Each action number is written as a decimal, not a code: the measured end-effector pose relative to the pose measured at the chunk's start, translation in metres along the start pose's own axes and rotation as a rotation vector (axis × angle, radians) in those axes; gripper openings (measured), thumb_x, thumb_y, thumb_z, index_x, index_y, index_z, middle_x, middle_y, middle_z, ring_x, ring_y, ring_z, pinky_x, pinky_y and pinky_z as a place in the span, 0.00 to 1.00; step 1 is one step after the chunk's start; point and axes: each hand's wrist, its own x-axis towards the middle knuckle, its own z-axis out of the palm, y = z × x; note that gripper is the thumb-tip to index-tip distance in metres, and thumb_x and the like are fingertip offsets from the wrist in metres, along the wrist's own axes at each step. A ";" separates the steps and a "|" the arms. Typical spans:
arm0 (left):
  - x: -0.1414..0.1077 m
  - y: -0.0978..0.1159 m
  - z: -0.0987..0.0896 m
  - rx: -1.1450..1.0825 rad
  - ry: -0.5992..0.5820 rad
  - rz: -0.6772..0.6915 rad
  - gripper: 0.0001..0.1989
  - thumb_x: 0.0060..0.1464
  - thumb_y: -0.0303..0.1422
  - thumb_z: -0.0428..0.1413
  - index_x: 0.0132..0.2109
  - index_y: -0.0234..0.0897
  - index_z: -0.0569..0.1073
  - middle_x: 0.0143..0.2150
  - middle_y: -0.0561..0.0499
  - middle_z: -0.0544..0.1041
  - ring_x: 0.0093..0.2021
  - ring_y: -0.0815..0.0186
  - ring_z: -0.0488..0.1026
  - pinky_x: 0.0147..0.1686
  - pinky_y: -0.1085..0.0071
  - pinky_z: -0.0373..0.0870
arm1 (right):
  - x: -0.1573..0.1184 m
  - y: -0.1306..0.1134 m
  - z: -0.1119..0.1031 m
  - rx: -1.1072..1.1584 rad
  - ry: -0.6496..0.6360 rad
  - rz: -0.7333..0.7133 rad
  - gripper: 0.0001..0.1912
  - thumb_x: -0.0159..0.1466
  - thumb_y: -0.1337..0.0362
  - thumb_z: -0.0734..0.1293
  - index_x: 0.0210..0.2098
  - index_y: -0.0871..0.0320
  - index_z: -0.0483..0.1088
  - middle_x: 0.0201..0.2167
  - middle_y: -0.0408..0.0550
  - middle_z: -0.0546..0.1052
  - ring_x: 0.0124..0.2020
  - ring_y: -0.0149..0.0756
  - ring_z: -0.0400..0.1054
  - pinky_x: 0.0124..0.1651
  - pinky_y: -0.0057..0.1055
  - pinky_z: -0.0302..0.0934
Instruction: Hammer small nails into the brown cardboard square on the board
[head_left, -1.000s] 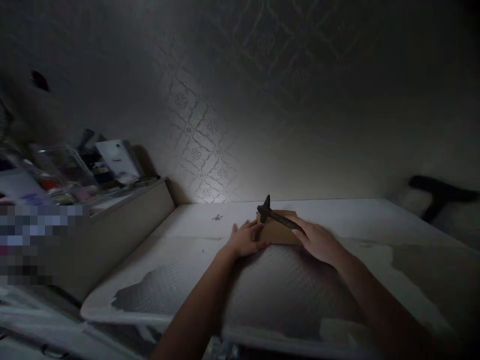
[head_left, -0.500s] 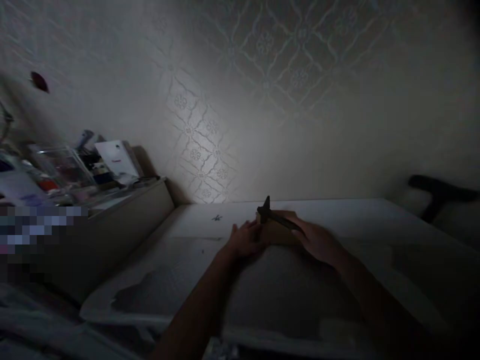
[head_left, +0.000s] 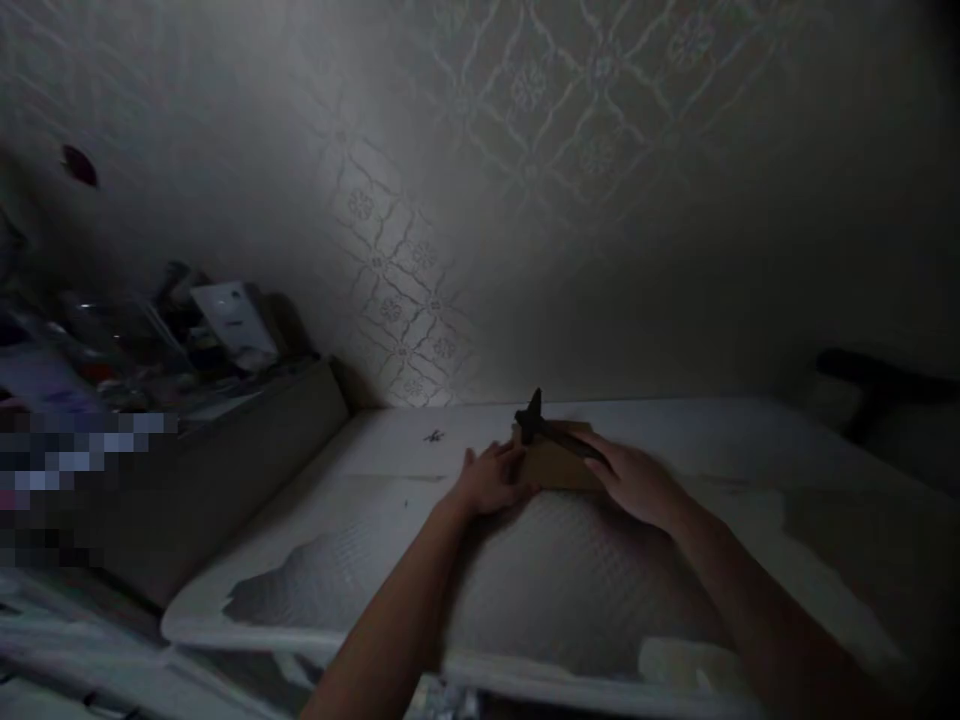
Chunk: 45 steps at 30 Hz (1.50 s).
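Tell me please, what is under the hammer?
The brown piece is visible beneath the hammer, which the right hand holds. Whatever the hammer's head and handle cover cannot be seen.

Black on tan, grey on white

Over my remote feed, the wall shows grey, latticed in wavy diamonds with small flowers, clearest to me at 11 and 1 o'clock. A dark red spot sits at 10, a white box nearer 9. At 5 I see a near-black hammer over a tan board. The table is white, its grey patch at 6 finely crosshatched.
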 end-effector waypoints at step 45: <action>0.001 0.001 -0.001 -0.016 -0.012 -0.013 0.37 0.50 0.57 0.47 0.63 0.47 0.54 0.67 0.48 0.51 0.66 0.49 0.44 0.59 0.38 0.37 | 0.000 -0.001 0.000 0.009 -0.001 -0.022 0.22 0.64 0.63 0.55 0.58 0.50 0.59 0.49 0.48 0.73 0.47 0.42 0.69 0.47 0.38 0.62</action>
